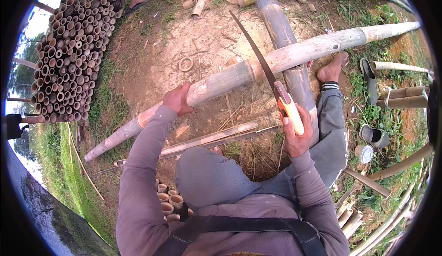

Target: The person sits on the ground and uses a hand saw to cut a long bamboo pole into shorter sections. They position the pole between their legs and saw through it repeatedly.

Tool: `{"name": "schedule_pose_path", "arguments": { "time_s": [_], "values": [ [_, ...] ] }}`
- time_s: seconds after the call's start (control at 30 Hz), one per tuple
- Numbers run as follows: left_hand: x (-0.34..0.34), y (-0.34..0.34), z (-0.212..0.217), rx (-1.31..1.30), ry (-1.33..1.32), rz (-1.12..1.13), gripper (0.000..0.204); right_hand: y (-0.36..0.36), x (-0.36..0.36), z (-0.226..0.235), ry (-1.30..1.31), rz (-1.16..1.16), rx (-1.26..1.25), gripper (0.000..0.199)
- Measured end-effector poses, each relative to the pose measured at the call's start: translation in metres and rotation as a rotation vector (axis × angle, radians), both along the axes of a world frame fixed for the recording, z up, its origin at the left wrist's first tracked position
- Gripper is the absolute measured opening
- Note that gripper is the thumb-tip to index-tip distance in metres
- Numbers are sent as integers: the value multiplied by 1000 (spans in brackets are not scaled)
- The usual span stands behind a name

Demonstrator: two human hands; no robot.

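Note:
A long bamboo pole [317, 52] lies slantwise across a thick bamboo log [279, 23] on the ground. My left hand [177, 99] is closed round the pole to the left of the log. In my right hand [298, 134] is a handsaw [260, 53] with an orange handle, its dark blade pointing up and away to the left. The blade crosses the pole just beside a ringed joint, left of the log. Whether its teeth touch the bamboo I cannot tell. A small bamboo ring [186, 64] lies on the sawdust beyond my left hand.
Cut bamboo tubes [69, 58] form a tall stack at the far left; several more stand beside my left leg. Split bamboo strips [216, 138] lie before me. Shoes [374, 135] and a plastic cup [364, 153] are at the right. Another person's foot [136, 2] shows at the back.

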State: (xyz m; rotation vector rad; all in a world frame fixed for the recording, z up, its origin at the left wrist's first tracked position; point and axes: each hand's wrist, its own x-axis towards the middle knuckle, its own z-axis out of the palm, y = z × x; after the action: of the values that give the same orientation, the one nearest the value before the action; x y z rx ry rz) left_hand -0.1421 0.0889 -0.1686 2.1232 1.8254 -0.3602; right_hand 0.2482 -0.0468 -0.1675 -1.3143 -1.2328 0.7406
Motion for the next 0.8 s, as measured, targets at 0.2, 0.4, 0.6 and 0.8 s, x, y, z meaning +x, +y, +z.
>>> {"name": "schedule_pose_path", "arguments": {
  "time_s": [0.2,0.4,0.6,0.8],
  "values": [
    [0,-4,-3,135,87,-20,105,-15,2,14,315,-26,-99,40],
    [11,-17,-22,427,9,-62,107,-29,15,1,-117,-100,196,41],
    [12,-11,-19,217,-50,62,92,-46,5,-11,-20,-75,95,47],
    [16,-14,-11,193,-42,86,88,-46,0,-14,126,-53,89,48]
  ]
}}
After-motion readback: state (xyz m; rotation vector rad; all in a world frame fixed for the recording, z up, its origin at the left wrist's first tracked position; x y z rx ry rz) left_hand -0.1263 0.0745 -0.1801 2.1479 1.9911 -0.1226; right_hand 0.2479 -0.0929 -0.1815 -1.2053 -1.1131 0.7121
